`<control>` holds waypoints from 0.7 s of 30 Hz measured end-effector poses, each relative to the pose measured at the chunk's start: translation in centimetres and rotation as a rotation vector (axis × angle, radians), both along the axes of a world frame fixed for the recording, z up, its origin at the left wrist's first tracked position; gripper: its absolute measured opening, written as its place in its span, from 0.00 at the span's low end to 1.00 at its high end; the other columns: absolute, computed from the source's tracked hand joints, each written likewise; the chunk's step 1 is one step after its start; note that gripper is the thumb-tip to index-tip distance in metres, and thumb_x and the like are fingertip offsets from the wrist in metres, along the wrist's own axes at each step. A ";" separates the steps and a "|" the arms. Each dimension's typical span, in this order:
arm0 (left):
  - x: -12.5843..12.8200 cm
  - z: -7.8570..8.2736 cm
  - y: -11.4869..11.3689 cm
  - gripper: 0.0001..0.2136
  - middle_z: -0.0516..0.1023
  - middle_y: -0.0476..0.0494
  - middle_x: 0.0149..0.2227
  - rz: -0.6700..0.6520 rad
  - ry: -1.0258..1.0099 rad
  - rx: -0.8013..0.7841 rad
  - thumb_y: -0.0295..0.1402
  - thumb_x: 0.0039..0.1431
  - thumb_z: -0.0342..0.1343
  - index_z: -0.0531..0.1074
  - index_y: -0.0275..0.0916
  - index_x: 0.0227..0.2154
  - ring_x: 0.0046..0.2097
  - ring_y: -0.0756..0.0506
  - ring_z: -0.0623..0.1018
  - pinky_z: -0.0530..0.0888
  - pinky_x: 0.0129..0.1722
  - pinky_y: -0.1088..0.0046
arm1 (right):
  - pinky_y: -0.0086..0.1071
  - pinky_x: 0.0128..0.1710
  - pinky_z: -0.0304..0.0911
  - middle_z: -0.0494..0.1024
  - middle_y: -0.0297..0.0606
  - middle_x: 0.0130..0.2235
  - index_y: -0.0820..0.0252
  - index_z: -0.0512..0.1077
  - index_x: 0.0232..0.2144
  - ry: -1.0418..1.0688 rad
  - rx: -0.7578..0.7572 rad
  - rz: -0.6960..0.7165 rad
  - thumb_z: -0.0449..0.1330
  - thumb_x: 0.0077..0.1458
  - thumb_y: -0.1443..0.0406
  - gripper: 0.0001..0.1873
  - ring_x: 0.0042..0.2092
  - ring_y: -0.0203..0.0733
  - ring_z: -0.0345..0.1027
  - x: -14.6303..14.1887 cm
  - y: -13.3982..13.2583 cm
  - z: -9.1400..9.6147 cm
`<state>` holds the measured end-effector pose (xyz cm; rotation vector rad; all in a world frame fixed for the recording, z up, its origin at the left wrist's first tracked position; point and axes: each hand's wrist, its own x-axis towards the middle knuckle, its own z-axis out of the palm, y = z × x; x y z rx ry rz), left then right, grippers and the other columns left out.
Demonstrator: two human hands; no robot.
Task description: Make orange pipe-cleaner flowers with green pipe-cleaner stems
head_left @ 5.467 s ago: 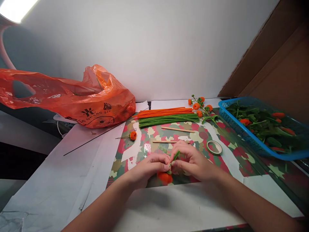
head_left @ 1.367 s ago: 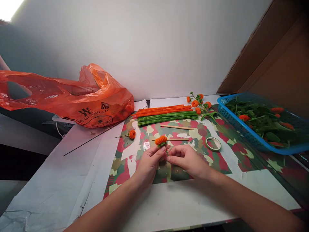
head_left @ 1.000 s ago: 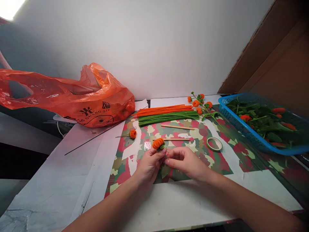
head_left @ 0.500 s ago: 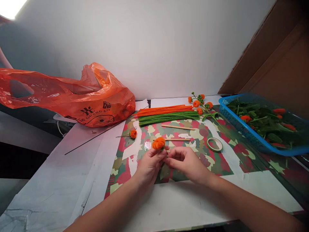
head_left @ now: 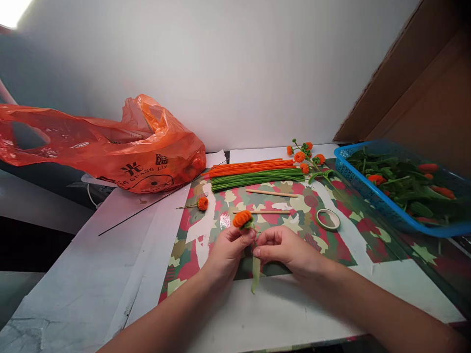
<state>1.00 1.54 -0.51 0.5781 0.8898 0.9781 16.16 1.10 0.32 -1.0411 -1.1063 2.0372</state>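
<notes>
My left hand (head_left: 233, 247) pinches an orange pipe-cleaner flower (head_left: 242, 219) just below its green base, with the bloom tilted up and to the left. Close beside it, my right hand (head_left: 285, 247) has thumb and forefinger pressed together on a strip of pale green floral tape (head_left: 256, 274). The strip's loose end hangs down below the fingertips. The flower's stem is mostly hidden between the two hands. Beyond them, a second orange flower (head_left: 202, 203) with thin wire stems lies on the patterned mat (head_left: 184, 260). A tape roll (head_left: 327, 220) lies to the right.
Orange pipe cleaners (head_left: 250, 166) and green pipe cleaners (head_left: 257, 180) lie behind two wooden sticks (head_left: 272, 193). A finished flower spray (head_left: 307, 157) is at the back. A blue basket (head_left: 371, 196) of leaves and flowers stands right, an orange plastic bag (head_left: 158, 162) left, near a thin dark rod (head_left: 143, 209).
The pale green tape strip now hangs into view below my right fingers. The flower has turned slightly, showing more of its green base. Both hands stay close together.
</notes>
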 end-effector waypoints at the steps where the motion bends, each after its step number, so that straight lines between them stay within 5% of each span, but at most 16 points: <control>1: 0.0 0.0 0.0 0.16 0.70 0.51 0.21 0.008 -0.004 0.006 0.39 0.34 0.72 0.73 0.34 0.19 0.26 0.52 0.69 0.66 0.26 0.78 | 0.30 0.29 0.61 0.73 0.32 0.21 0.62 0.71 0.22 -0.078 0.090 -0.027 0.66 0.45 0.61 0.11 0.25 0.36 0.68 -0.1 -0.1 0.1; 5: 0.0 0.0 -0.1 0.14 0.69 0.52 0.22 0.031 -0.018 0.022 0.36 0.37 0.71 0.72 0.35 0.20 0.26 0.53 0.69 0.67 0.27 0.78 | 0.31 0.29 0.59 0.75 0.34 0.24 0.60 0.73 0.22 -0.422 0.567 -0.200 0.61 0.47 0.67 0.04 0.27 0.38 0.67 -0.7 -0.8 0.3; 7: -0.1 0.0 -0.2 0.13 0.70 0.51 0.23 0.021 -0.014 0.034 0.37 0.38 0.71 0.73 0.36 0.22 0.26 0.52 0.70 0.68 0.29 0.77 | 0.31 0.29 0.58 0.74 0.34 0.23 0.59 0.73 0.21 -0.482 0.676 -0.243 0.60 0.46 0.68 0.04 0.27 0.37 0.65 -0.8 -1.1 0.4; 15: -0.3 0.5 -0.2 0.14 0.78 0.40 0.37 -0.112 0.068 0.133 0.42 0.43 0.67 0.81 0.36 0.30 0.39 0.44 0.75 0.70 0.37 0.73 | 0.30 0.32 0.63 0.71 0.31 0.24 0.64 0.73 0.27 0.207 -0.149 0.024 0.67 0.43 0.64 0.10 0.27 0.33 0.67 0.2 0.1 0.1; 21: -0.4 0.3 -0.3 0.12 0.77 0.46 0.28 -0.115 0.051 0.089 0.41 0.41 0.69 0.80 0.37 0.26 0.32 0.48 0.74 0.70 0.35 0.75 | 0.28 0.32 0.64 0.73 0.30 0.23 0.65 0.71 0.29 0.323 -0.341 0.097 0.67 0.44 0.67 0.09 0.26 0.31 0.68 0.5 0.0 0.6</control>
